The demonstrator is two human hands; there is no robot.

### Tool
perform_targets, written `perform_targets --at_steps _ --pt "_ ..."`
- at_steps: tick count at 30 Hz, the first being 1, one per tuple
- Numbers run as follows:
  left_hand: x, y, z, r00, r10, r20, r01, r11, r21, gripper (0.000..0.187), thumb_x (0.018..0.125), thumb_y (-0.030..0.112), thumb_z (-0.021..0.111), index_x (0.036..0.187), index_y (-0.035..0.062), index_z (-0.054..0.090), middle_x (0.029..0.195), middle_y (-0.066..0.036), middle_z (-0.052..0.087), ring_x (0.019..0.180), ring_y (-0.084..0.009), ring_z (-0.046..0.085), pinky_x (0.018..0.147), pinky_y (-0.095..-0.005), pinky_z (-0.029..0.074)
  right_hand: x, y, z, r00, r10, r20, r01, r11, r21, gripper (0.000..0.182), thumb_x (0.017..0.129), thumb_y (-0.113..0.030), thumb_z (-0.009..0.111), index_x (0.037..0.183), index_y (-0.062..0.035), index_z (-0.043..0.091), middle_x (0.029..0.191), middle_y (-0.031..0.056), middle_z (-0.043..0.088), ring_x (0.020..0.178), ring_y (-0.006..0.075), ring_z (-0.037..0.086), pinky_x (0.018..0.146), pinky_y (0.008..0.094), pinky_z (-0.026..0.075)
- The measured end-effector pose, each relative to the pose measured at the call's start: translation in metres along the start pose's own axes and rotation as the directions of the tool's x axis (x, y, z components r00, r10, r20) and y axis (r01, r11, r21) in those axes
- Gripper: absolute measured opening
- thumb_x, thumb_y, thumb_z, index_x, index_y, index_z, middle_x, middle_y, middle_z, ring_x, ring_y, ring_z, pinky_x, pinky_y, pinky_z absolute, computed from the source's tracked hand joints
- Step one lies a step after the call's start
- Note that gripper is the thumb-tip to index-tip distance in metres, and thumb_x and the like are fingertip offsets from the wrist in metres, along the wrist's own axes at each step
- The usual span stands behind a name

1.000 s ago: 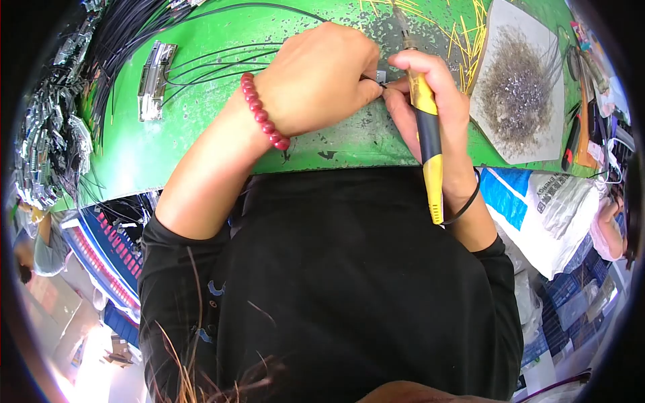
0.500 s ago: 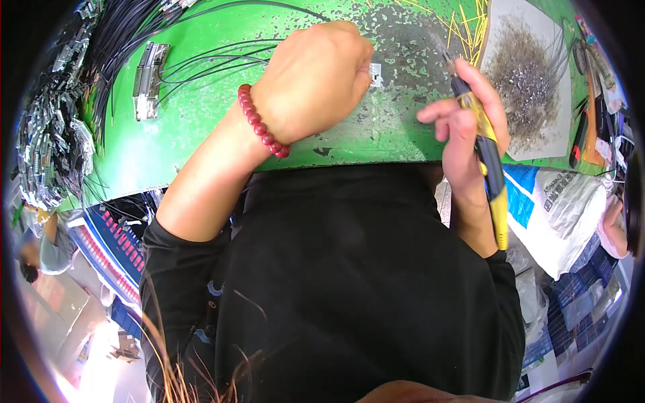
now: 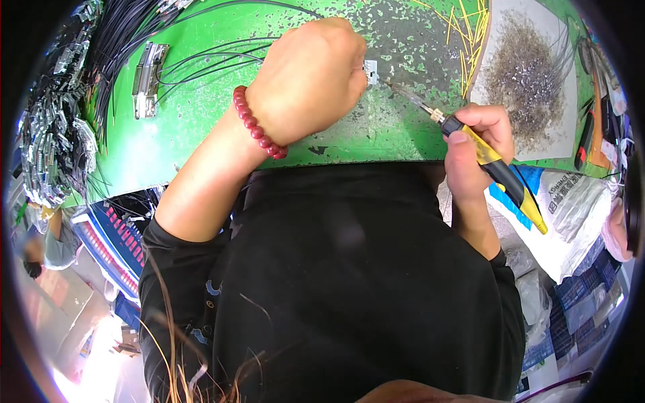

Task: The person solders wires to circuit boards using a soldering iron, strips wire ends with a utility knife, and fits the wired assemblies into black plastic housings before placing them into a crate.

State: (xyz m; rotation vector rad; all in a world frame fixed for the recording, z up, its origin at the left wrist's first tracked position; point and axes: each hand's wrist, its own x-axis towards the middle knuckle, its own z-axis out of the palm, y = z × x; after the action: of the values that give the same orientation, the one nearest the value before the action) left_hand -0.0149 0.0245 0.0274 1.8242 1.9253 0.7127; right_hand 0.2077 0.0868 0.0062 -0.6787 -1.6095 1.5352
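Observation:
My left hand (image 3: 312, 77), with a red bead bracelet (image 3: 254, 124) at the wrist, is closed over the green worktable. From its fingertips sticks out a small flat silvery part (image 3: 371, 71). Black cables (image 3: 215, 57) run from a metal connector piece (image 3: 148, 80) on the left to beneath this hand; their ends are hidden. My right hand (image 3: 480, 148) grips a yellow-and-black soldering iron (image 3: 494, 164). Its tip points up and left, a short way right of the silvery part, apparently not touching it.
Bundled black cables with metal connectors (image 3: 50, 134) hang over the left side. Yellow solder wires (image 3: 465, 40) lie at the back right. Beside them a pale board (image 3: 494, 87) carries a dark heap of scraps (image 3: 527, 80). Tools (image 3: 594, 127) lie at the far right edge.
The soldering iron has swung from nearly upright to slanting, its tip now down and left near the silvery part. My right hand has closed round it. My left hand has barely moved.

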Motion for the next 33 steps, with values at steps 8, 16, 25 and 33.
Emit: perform_targets --at_steps 8,16,25,33 --pt "-0.0002 -0.0004 0.0024 1.000 0.009 -0.027 -0.009 1.000 0.014 0.008 0.069 0.003 0.060 0.066 -0.0027 0.056 0.069 -0.014 0.056 0.065 -0.0327 0.057 0.060 -0.0380 0.046 0.0026 -0.0012 0.0012 0.996 0.003 0.087 0.003 0.998 -0.065 0.019 0.079 -0.004 0.065 0.092 -0.0007 0.052 0.077 0.0009 0.054 0.063 0.0033 0.046 0.057 0.0188 0.037" --pt "-0.0034 0.0039 0.0053 0.997 -0.022 -0.075 0.026 0.998 0.054 0.008 0.069 0.006 0.059 0.066 0.0001 0.054 0.069 -0.012 0.055 0.066 -0.0321 0.056 0.059 -0.0394 0.045 0.0022 0.0013 0.0007 0.997 -0.023 0.078 0.029 0.997 -0.076 0.020 0.079 -0.007 0.067 0.091 -0.0012 0.052 0.077 0.0012 0.054 0.063 0.0036 0.044 0.056 0.0189 0.036" --pt "-0.0035 0.0018 0.0045 0.997 -0.023 -0.071 0.025 0.999 0.025 0.009 0.070 0.008 0.060 0.067 0.0007 0.055 0.069 -0.012 0.055 0.066 -0.0316 0.056 0.059 -0.0393 0.045 0.0021 0.0013 0.0011 0.997 -0.023 0.077 0.031 0.995 -0.093 0.021 0.078 -0.008 0.068 0.091 -0.0012 0.052 0.077 0.0013 0.054 0.063 0.0038 0.044 0.057 0.0190 0.036" --pt "-0.0025 0.0017 0.0011 0.998 -0.059 -0.004 0.059 0.998 0.020 0.014 0.071 0.014 0.058 0.068 0.0008 0.060 0.076 -0.016 0.059 0.073 -0.0356 0.059 0.065 -0.0452 0.048 0.0028 0.0018 0.0016 0.996 -0.028 0.089 0.035 0.996 -0.079 0.021 0.079 -0.008 0.068 0.091 -0.0012 0.052 0.077 0.0011 0.053 0.064 0.0039 0.045 0.057 0.0191 0.036"
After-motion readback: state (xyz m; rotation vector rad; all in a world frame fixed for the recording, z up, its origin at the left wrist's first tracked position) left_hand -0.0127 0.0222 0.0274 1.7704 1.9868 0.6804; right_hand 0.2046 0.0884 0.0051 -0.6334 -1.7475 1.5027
